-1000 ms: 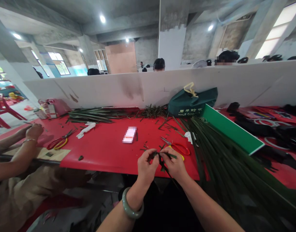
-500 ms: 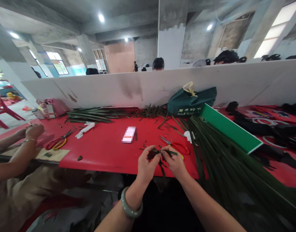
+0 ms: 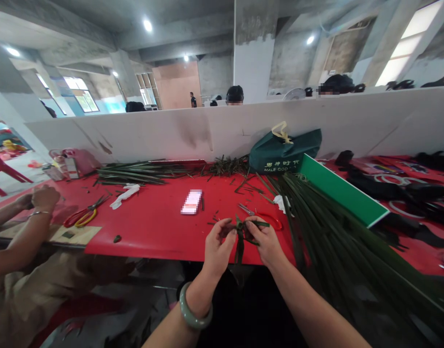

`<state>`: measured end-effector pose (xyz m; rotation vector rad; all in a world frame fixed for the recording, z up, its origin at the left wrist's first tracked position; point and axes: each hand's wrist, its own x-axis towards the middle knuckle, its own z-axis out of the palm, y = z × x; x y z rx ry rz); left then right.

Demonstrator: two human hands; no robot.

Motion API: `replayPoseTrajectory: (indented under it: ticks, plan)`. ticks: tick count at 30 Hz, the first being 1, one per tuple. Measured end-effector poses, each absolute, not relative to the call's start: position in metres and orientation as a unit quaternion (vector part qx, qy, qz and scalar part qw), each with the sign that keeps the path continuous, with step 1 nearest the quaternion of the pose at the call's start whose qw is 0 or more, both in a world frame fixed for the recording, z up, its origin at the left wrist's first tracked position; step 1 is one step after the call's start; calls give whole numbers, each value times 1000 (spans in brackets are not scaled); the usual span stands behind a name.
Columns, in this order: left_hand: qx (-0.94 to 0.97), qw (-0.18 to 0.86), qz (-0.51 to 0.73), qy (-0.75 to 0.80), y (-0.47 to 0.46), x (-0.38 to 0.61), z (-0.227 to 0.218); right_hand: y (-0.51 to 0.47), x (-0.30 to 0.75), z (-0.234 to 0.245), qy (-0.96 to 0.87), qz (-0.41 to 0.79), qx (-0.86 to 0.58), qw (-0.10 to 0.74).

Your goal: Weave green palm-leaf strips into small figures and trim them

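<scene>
Both my hands meet over the near edge of the red table (image 3: 156, 227). My left hand (image 3: 217, 247), with a green bangle on its wrist, pinches one side of a small woven piece of green leaf strips (image 3: 241, 233). My right hand (image 3: 266, 241) pinches the other side. Loose strip ends hang down between the two hands. Red-handled scissors (image 3: 269, 220) lie just beyond my right hand.
A big sheaf of long green leaves (image 3: 338, 241) spreads over the right of the table beside a green board (image 3: 341, 191) and a dark green bag (image 3: 285, 152). A co-worker's hands (image 3: 40, 198) work at the left, near other scissors (image 3: 82, 216).
My hands have shifted slightly up and forward with the leaf piece, and its hanging strip ends have swung. The co-worker's hands have moved a little to the left.
</scene>
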<state>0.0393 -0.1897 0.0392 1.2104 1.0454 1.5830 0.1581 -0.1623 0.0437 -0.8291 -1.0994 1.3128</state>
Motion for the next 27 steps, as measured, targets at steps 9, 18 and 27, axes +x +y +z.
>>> replayPoseTrajectory:
  ticks: [9,18,27]
  plan:
    - [560,352,569,488,-191,37,43,-164,156,43,-472,564,-353,578]
    - [524,403,596,456,-191,42,38,-167,156,40,-522,509,-374,573]
    - [468,447,636,421,-193,45,32,-168,149,38,-515,514,-362,582]
